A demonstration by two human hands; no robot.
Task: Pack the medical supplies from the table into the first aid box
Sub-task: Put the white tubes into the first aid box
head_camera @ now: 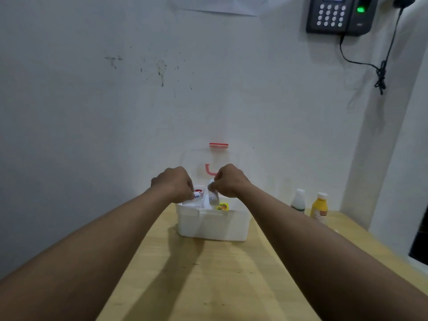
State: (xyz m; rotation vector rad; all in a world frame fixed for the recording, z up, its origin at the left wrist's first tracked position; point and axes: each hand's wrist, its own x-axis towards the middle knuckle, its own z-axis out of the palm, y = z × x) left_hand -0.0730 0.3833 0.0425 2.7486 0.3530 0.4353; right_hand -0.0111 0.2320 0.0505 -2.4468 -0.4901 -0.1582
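The white first aid box [212,224] stands open at the far end of the wooden table [208,274], its clear lid [231,156] with red latch leaning against the wall. My left hand [172,183] grips a small white roll with a red centre and blue print [198,193] over the box's left side. My right hand [229,180] holds a white bottle [212,194] upright above the box's middle. A small yellow packet [222,206] lies inside the box at the right.
A white bottle with a green label [298,201] and a yellow bottle [319,208] stand on the table to the right of the box, near the wall. A keypad device [338,13] with a hanging cable is mounted high on the wall.
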